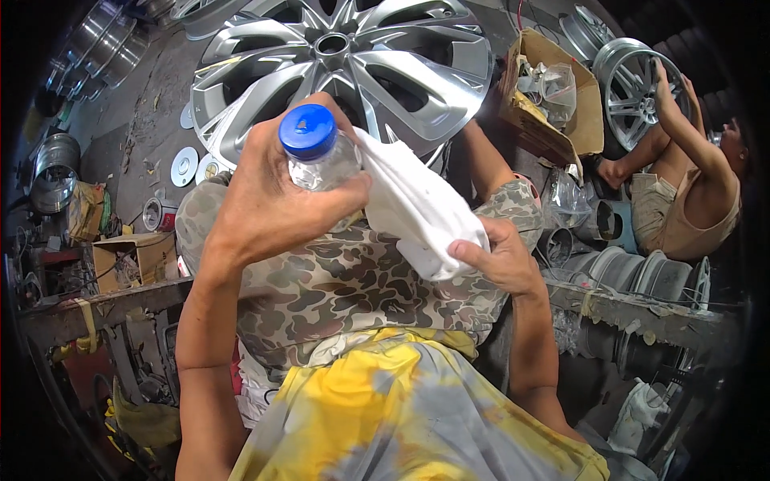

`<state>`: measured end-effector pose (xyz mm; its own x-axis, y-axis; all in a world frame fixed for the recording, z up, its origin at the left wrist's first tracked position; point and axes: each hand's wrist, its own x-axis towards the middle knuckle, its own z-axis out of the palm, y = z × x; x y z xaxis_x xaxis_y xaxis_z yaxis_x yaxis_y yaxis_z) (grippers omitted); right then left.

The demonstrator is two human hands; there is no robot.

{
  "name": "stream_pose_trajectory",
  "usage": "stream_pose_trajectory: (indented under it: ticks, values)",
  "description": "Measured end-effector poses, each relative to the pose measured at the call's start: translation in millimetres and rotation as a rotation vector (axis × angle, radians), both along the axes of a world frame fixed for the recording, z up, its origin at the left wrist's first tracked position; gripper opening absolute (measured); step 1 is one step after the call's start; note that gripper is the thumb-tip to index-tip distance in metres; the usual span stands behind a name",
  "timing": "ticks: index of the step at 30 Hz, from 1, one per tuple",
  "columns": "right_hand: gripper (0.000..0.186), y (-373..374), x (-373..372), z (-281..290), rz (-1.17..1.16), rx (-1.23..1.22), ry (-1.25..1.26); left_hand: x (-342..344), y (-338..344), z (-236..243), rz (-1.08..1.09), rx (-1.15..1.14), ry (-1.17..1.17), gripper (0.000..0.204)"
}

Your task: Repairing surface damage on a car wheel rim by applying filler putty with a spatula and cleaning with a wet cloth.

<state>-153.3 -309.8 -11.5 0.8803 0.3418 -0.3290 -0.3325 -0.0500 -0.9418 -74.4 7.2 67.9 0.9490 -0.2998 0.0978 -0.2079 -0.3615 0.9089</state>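
Note:
My left hand (265, 188) is wrapped round a clear plastic bottle (322, 170) with a blue cap (308, 131), held above my lap. A white cloth (421, 200) stretches from beside the bottle down to my right hand (501, 255), whose thumb and fingers pinch its lower end. The cloth's upper end reaches the fingers of my left hand, partly hidden by the bottle. Just beyond my hands lies a large silver alloy wheel rim (337, 68), its spokes facing up. What the bottle contains is hard to make out.
At right, a co-worker (690, 184) sits with hands on another wheel rim (638, 96). An open cardboard box (553, 100) of plastic bags stands between us. Stacked rims (100, 44) fill the far left; a small carton (136, 260) sits below. More rims (634, 276) lie at lower right.

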Motion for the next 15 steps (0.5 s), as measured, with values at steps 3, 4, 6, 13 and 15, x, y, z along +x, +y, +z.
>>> stream_pose_trajectory:
  ticks: [3, 4, 6, 13, 15]
  values:
    - [0.041, -9.1, -3.1, 1.7, 0.01, 0.015, -0.41, 2.5, 3.5, -3.8, -0.101, 0.08, -0.019, 0.037]
    - [0.041, -6.8, -3.1, 3.1, 0.008, 0.015, -0.409, 1.6, 3.5, -4.9, -0.183, 0.131, 0.011, 0.036]
    - [0.044, 4.1, -1.8, 12.7, -0.271, 0.208, -0.67, -2.9, -1.6, -13.1, -0.237, 0.126, 0.006, 0.036]
    - [0.039, 1.8, -24.4, 0.5, -0.362, 0.35, -0.252, -7.1, -8.4, -23.3, -0.403, 0.505, -0.219, 0.041]
    - [0.045, 9.7, -32.7, -9.1, -0.321, 0.383, -0.132, -6.0, -12.0, -16.6, -0.407, 0.591, -0.219, 0.043]
